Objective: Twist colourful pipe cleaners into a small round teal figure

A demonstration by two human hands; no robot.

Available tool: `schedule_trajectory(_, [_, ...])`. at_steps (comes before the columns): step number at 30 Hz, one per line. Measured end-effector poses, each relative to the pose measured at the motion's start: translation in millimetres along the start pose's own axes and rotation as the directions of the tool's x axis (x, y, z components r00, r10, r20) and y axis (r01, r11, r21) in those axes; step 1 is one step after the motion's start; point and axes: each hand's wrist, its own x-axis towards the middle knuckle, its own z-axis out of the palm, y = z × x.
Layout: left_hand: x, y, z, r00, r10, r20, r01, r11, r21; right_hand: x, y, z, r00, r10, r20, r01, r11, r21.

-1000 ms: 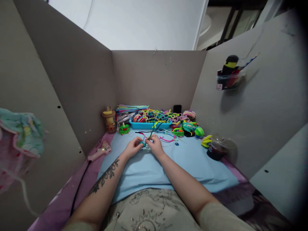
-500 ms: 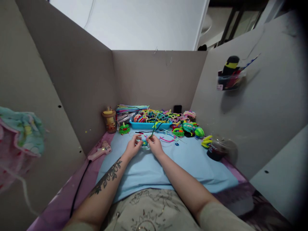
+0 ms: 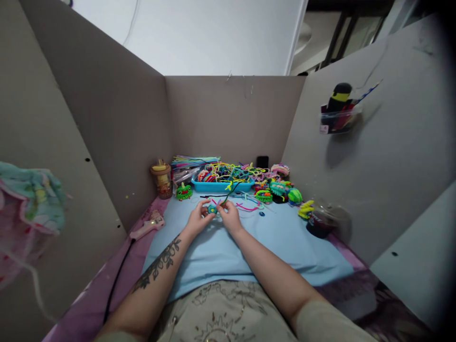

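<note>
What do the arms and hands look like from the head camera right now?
Both the left hand and right hand are bare, no gloves. A dark leafy tattoo runs along the left forearm; the right forearm shows no marking. A short beige sleeve ends above the right elbow.

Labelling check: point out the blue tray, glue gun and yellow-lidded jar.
blue tray [image 3: 223,185], head view, front wall.
glue gun [image 3: 148,225], head view, pink body.
yellow-lidded jar [image 3: 164,183], head view, its side.
</note>
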Motion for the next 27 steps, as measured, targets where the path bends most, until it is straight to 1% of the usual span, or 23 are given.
schedule_trajectory(3, [-1.2,2.9,-1.1,1.0,0.009,-0.018,-0.008,0.999,0.039,-1.3,0.2,0.9,1.0,-0.01,0.025,0.01,1.0,-0.029])
schedule_trajectory(8, [0.2,2.9,-1.2,0.998,-0.051,-0.048,0.05,0.999,-0.021,0.6,-0.3,-0.4,1.0,0.003,0.024,-0.002,0.999,-0.046])
schedule_trajectory(12, [2.5,1.5,-5.7,0.99,-0.064,-0.125,0.061,0.998,-0.025,2.3,-2.8,-4.1,1.0,0.017,-0.004,-0.017,0.999,-0.034])
schedule_trajectory(14, [2.9,1.1,-9.4,0.985,-0.047,-0.165,0.05,0.999,0.018,2.8,-3.6,-6.4,0.999,0.015,-0.044,-0.015,1.0,0.001])
schedule_trajectory(16, [2.7,0.5,-12.8,0.981,-0.023,-0.193,0.037,0.997,0.066,3.3,-3.3,-8.7,0.991,0.025,-0.128,-0.023,1.0,0.021])
schedule_trajectory(18, [2.4,-0.3,-15.1,0.977,0.004,-0.215,0.018,0.995,0.101,4.0,-1.9,-10.9,0.98,0.032,-0.194,-0.03,0.999,0.017])
schedule_trajectory(19, [2.3,-0.8,-15.9,0.975,0.019,-0.223,0.007,0.993,0.116,4.5,-0.8,-11.8,0.979,0.03,-0.202,-0.03,1.0,0.003])
schedule_trajectory(21, [2.3,-1.7,-16.6,0.972,0.051,-0.231,-0.019,0.99,0.138,5.6,1.7,-13.3,0.985,0.014,-0.172,-0.021,0.999,-0.043])
schedule_trajectory(24, [2.5,-2.2,-16.6,0.974,0.085,-0.211,-0.057,0.989,0.136,7.4,5.5,-14.7,0.994,-0.015,-0.109,0.003,0.994,-0.109])
schedule_trajectory(27, [2.2,-2.4,-16.6,0.984,0.06,-0.167,-0.047,0.995,0.083,9.4,9.1,-16.0,0.992,-0.01,-0.124,-0.006,0.992,-0.129])
